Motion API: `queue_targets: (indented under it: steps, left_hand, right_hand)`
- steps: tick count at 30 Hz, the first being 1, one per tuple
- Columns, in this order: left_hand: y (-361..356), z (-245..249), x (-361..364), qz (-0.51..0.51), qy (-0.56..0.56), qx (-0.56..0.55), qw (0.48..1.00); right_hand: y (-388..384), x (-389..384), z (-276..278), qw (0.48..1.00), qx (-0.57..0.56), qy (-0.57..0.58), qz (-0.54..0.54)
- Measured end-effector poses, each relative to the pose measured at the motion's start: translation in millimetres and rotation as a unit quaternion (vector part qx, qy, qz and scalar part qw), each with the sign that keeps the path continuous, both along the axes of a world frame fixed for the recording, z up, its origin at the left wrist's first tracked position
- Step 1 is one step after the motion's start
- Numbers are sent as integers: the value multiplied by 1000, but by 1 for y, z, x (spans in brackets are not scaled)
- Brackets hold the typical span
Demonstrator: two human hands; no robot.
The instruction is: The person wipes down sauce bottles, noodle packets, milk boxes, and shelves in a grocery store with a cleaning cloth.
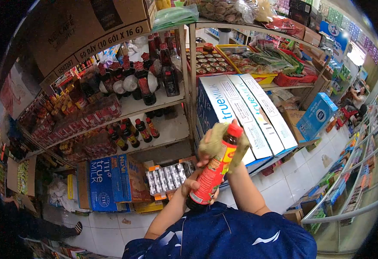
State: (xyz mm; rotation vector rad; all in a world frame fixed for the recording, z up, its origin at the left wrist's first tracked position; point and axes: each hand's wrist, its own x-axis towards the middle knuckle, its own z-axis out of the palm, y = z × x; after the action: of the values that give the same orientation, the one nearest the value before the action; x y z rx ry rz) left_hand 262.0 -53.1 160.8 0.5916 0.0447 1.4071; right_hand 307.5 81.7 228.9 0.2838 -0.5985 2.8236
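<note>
From where I stand, the left hand [191, 186] is closed about the lower part of a red-capped bottle [212, 177], its thumb pressed along the red label; the right hand [236, 165] clasps an olive cloth [212, 144], which is bunched about the upper part of the bottle on both sides; the cloth covers much of that hand, so I cannot tell whether its fingers also touch the bottle. The bottle is at the centre of the frame, tilted, cap toward the upper right and dark base toward the wearer's blue shirt [240, 233].

Just beyond the cloth, right of centre, stand white-topped milk cartons [245, 112]; left of the hands, at lower centre, lies a pack of silvery items [167, 178]; beside it, at lower left, stands a blue carton [102, 183]. Metal shelving fills the upper left, with large dark bottles [143, 88] on one shelf and small red-capped bottles on the shelf beneath; a brown carton [85, 34] is at the top left; a tray of jars [212, 64] is at upper centre; a glass counter [361, 224] curves along the lower right; at lower left, another person's sandalled foot [77, 228] rests on pale tiles [271, 183].
</note>
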Motion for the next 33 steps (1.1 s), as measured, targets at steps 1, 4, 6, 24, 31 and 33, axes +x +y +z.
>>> queue_targets:
  steps: [1, 4, 6, 24, 31, 33]
  left_hand:
    - [-3, 9, 3, 27, -16, -31, 999]
    - [-8, 25, -3, 151, 42, -21, 987]
    - [-9, 35, -10, 205, 134, -71, 967]
    - [-17, 60, -29, 560, 456, -121, 681]
    - [-3, 115, -40, 514, 614, 202, 563]
    - [-7, 115, -43, 536, 644, 182, 515]
  right_hand:
    - [-12, 0, -7, 997, -61, -32, -36]
    - [-31, 7, 3, 990, 104, -8, -91]
    - [-25, 11, -5, 975, 168, -46, -139]
    - [-11, 32, 7, 844, 483, -118, -201]
    - [-39, 14, -7, 853, 507, 0, -126]
    - [-37, 11, -17, 866, 497, -10, -45]
